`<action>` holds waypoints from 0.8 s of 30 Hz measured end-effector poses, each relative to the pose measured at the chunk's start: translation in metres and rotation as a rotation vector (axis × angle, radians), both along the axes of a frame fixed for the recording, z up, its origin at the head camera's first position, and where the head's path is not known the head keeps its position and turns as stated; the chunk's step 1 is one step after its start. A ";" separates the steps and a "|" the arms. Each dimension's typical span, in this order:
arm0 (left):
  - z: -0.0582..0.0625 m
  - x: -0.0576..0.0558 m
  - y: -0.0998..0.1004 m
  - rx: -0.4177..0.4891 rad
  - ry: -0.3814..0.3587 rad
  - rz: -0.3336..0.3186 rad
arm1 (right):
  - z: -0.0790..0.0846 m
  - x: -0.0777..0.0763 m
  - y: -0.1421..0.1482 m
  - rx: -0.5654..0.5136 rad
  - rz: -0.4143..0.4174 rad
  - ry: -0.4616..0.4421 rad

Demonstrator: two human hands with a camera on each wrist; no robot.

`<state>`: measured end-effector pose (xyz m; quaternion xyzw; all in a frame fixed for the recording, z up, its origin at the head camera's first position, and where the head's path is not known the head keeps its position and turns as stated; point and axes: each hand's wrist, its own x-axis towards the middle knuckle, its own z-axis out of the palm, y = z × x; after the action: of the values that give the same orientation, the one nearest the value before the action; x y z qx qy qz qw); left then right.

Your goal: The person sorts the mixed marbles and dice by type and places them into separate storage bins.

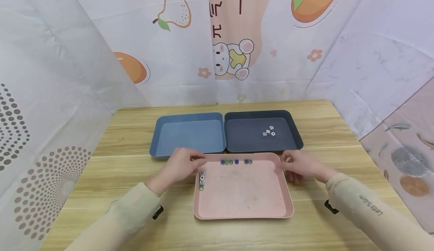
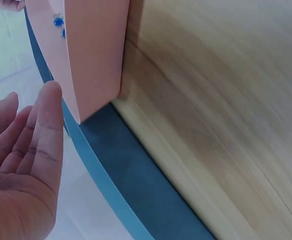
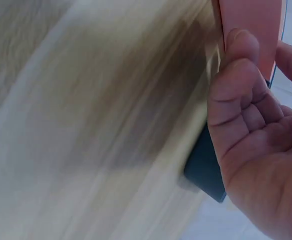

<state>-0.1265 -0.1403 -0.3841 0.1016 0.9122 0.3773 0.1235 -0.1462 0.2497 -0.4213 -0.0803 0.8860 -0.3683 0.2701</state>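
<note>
A pink tray (image 1: pixel 244 196) lies on the table between my hands. My right hand (image 1: pixel 301 163) pinches its wall near the back right corner, thumb over the rim and curled fingers (image 3: pixel 236 100) against the outside. By the back left corner is my left hand (image 1: pixel 184 164); the left wrist view shows its fingers (image 2: pixel 48 125) fairly straight, apart from the tray wall. Small blue and green beads (image 1: pixel 231 162) line the tray's back edge. Along its left side stand several white dice (image 1: pixel 202 178) in a row, with a green bead (image 1: pixel 201 187) at the near end.
Behind the pink tray, a blue tray (image 1: pixel 188 132) and a dark navy tray (image 1: pixel 251 140) stand side by side. Several white dice (image 1: pixel 268 132) lie in the navy one. A printed curtain (image 1: pixel 183 70) hangs behind the wooden table (image 1: pixel 135 130).
</note>
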 end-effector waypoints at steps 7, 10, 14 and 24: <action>-0.005 0.000 0.014 0.054 -0.005 -0.088 | -0.006 0.003 -0.006 -0.241 -0.061 -0.176; -0.008 -0.001 0.020 0.035 0.004 -0.107 | -0.006 0.004 -0.007 -0.271 -0.083 -0.188; -0.013 -0.005 0.026 -0.020 0.028 -0.115 | -0.006 0.003 -0.009 -0.290 -0.101 -0.196; -0.024 -0.014 0.039 -0.081 0.076 -0.142 | -0.005 0.000 -0.010 -0.305 -0.125 -0.233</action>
<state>-0.1402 -0.1016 -0.4079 0.1751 0.9212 0.3262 0.1195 -0.1458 0.2395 -0.4262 -0.0219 0.7858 -0.5213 0.3320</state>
